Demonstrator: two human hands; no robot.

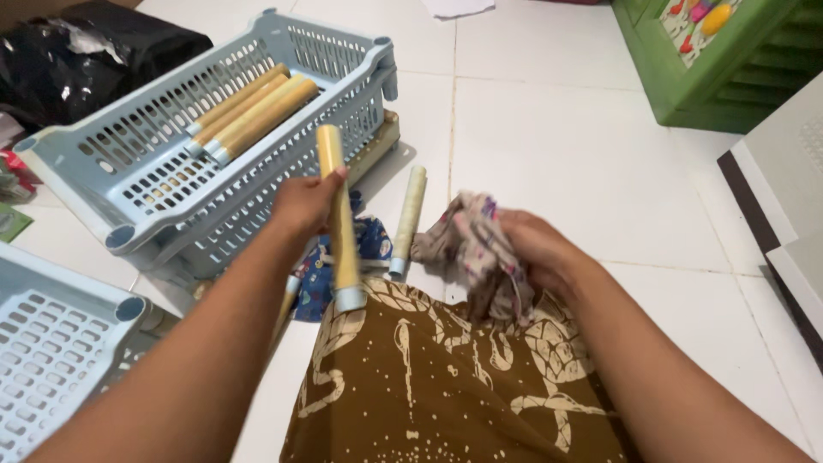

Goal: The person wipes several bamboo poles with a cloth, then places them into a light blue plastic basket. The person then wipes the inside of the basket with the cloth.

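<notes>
My left hand [304, 201] grips a long yellowish tube with grey end caps [337, 214], held nearly upright over the floor. My right hand [536, 249] clutches a crumpled patterned cloth [476, 244] to the right of it. Between the hands a second yellowish tube [408, 219] lies on the white tiles. A light blue plastic basket [129, 171], tipped at an angle at the upper left, holds several similar tubes [249, 111]. Brown fabric with a cream pattern [446, 377] covers my lap below both hands.
A second light blue basket [51, 360] sits at the lower left. A blue printed cloth [321, 274] lies under the held tube. A black plastic bag [77, 51] is at the top left, green furniture [711, 77] at the top right, and a white panel [793, 197] at the right edge.
</notes>
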